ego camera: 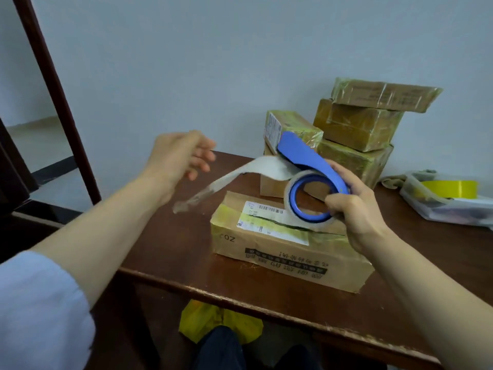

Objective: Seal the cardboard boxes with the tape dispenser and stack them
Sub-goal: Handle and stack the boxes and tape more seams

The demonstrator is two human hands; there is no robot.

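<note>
**Tape ready over the open seam**

Our right hand (357, 209) wraps its fingers round the blue tape dispenser (306, 153) above the cardboard box (288, 252), ready to bridge its gaping seam. The loose strip (240, 177) trails toward 9 o'clock, where our left hand (176, 156) hovers, fingers relaxed, holding nothing. Sealed boxes (368, 124) stand stacked at 1 o'clock.

Near cardboard box (298, 276) bore a handwritten mark (227, 238), upside down, read as "ZO" plus one unclear character; barcode digits on its white label (260, 213) and the inverted Chinese characters in its black printed band (286, 260) were illegible.
</note>
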